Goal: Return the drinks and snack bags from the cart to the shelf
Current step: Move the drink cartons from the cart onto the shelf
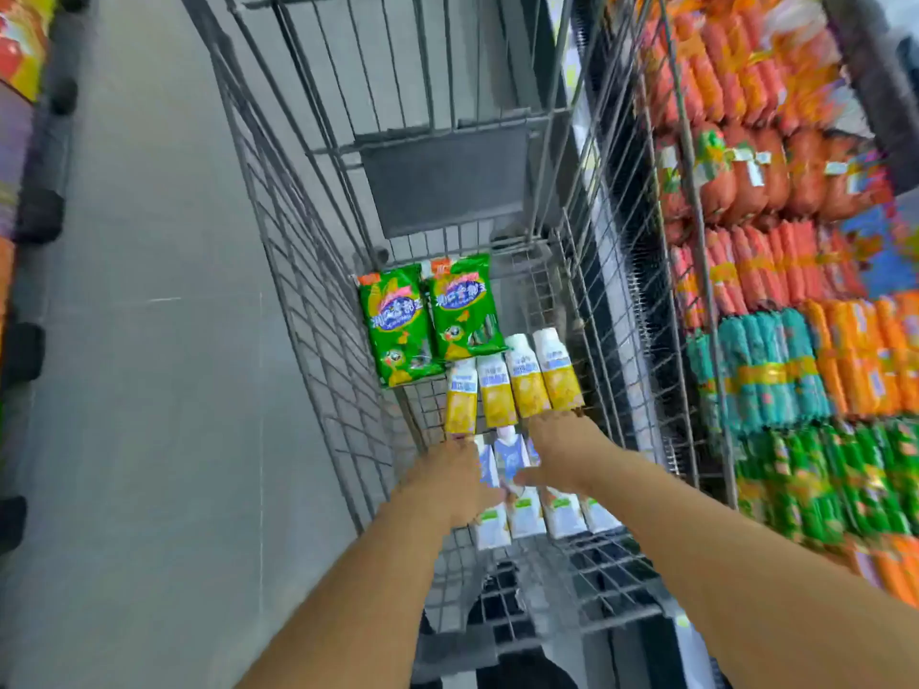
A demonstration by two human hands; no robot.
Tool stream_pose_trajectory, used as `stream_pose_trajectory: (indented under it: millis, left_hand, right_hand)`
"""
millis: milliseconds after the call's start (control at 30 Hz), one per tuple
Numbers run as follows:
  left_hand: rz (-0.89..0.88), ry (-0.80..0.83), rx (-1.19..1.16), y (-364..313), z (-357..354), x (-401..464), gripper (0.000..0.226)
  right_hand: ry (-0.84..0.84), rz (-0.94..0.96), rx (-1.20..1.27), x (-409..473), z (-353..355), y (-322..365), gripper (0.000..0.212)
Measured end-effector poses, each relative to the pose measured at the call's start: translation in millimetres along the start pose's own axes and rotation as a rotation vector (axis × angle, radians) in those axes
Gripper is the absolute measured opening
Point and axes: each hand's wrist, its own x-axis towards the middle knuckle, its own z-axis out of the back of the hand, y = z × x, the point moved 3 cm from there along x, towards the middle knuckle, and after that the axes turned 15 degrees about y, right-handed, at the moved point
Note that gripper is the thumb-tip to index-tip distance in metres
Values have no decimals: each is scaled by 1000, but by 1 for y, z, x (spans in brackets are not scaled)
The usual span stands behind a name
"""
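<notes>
Two green snack bags [400,325] [465,308] lie side by side at the far end of the wire cart [318,310]. Nearer me lies a row of several yellow drink bottles [527,375], then a row of white and blue drink cartons [562,514]. Both my arms reach down into the cart. My left hand [455,477] rests over the left cartons below the leftmost yellow bottle, its fingers hidden. My right hand [562,455] lies at the bases of the right-hand yellow bottles, thumb spread towards a blue carton [509,452] that stands between my hands.
To the right of the cart, a shelf [776,271] is packed with orange, red, teal and green sausage packs. The grey aisle floor [149,340] runs along the left, with another shelf edge [25,141] at the far left. The cart's folded child seat [447,181] is ahead.
</notes>
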Motion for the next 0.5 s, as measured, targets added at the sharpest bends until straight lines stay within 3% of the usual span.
stream_pose_trajectory:
  millis: [167, 267, 500]
  left_hand:
    - [29, -106, -171, 13, -21, 52, 61]
    - [139, -146, -364, 20, -35, 71, 65]
    - [207, -228, -598, 17, -50, 105, 74]
  right_hand:
    - [29, -23, 13, 48, -20, -3, 60]
    - [24, -56, -6, 66, -26, -5, 55]
    - [-9, -101, 9, 90, -49, -1, 71]
